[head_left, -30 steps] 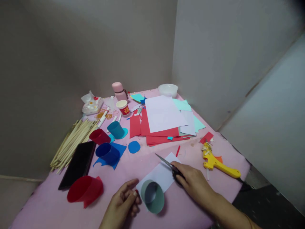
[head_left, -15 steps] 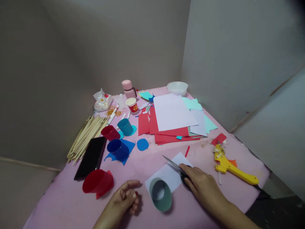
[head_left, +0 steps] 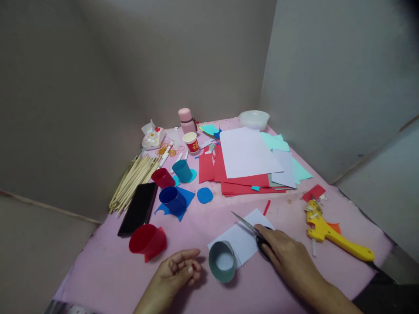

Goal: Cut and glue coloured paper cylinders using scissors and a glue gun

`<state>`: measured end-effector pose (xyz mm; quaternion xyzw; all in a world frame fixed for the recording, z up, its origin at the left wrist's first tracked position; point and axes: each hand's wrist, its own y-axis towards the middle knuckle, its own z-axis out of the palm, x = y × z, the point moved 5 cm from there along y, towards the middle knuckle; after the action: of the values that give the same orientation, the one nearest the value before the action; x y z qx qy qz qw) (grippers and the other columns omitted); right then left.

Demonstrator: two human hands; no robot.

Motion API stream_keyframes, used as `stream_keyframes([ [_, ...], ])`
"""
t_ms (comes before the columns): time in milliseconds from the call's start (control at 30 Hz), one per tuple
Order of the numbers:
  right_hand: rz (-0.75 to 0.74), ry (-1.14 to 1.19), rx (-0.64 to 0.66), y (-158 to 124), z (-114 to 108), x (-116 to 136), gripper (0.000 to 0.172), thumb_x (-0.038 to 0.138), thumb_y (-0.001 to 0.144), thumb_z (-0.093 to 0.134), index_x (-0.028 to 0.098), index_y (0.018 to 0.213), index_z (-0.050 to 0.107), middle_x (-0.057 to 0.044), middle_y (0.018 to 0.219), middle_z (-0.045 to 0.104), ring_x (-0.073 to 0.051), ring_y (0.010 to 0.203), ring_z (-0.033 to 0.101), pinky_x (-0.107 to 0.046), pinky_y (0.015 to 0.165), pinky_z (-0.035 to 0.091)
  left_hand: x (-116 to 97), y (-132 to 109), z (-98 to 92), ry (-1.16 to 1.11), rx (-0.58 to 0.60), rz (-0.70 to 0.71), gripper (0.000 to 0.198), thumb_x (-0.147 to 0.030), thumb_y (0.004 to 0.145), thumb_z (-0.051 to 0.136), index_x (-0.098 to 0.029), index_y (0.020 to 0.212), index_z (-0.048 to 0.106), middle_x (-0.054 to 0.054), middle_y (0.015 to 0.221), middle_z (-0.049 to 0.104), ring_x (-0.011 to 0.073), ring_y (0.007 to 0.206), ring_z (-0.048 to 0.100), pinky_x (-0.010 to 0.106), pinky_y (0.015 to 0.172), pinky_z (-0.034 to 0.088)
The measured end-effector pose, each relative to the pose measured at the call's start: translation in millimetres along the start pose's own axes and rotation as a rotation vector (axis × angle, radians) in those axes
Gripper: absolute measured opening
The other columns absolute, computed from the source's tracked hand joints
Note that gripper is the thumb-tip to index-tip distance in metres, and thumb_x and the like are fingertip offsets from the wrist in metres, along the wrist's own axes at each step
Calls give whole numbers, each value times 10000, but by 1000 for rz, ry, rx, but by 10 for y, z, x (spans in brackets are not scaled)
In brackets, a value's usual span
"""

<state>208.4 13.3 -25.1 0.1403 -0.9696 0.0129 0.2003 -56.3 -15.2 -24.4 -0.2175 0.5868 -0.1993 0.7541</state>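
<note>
My right hand (head_left: 288,255) lies on the handles of a pair of scissors (head_left: 250,229), whose blades point up-left over a white paper piece (head_left: 244,237) on the pink table (head_left: 104,270). My left hand (head_left: 178,272) rests near the front edge with its fingers loosely curled and nothing visible in them. A grey-green paper cup (head_left: 222,261) lies on its side between the two hands, just apart from the left fingers.
Red, dark blue and teal paper cups (head_left: 147,241) (head_left: 172,199) (head_left: 182,170), a black phone (head_left: 138,208) and wooden sticks (head_left: 132,183) lie left. Stacked red, white and mint sheets (head_left: 248,165) sit at the back. A yellow glue gun (head_left: 330,233) lies right. Walls enclose the table.
The view has shifted, so everything sits further right in frame. My left hand has come off the grey-green cup and drawn slightly back. My right hand stays on the scissors.
</note>
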Motion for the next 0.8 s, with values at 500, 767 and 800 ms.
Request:
stream_keyframes([
  [500,90,388,-269,-170,-9,-244,402,198,848,443,179,1227,576,-101,1171,687,-237,1043,656,-352,887,537,-706,305,352,342,-120,295,231,-381,716,648,-207,867,642,-112,502,437,73,452,367,186,439,274],
  [767,356,725,-565,-351,354,-607,489,543,821,510,189,1110,685,-120,949,764,-230,756,733,-218,598,581,-1284,646,978,459,82,368,237,-280,531,765,-155,727,718,-17,571,649,156,571,569,268,579,435],
  [800,392,748,-589,-349,411,-643,528,586,801,522,185,1098,693,-118,902,771,-230,723,732,-206,549,570,-1321,661,1017,455,92,381,245,-296,538,755,-161,739,721,-18,571,652,159,566,572,273,576,440],
])
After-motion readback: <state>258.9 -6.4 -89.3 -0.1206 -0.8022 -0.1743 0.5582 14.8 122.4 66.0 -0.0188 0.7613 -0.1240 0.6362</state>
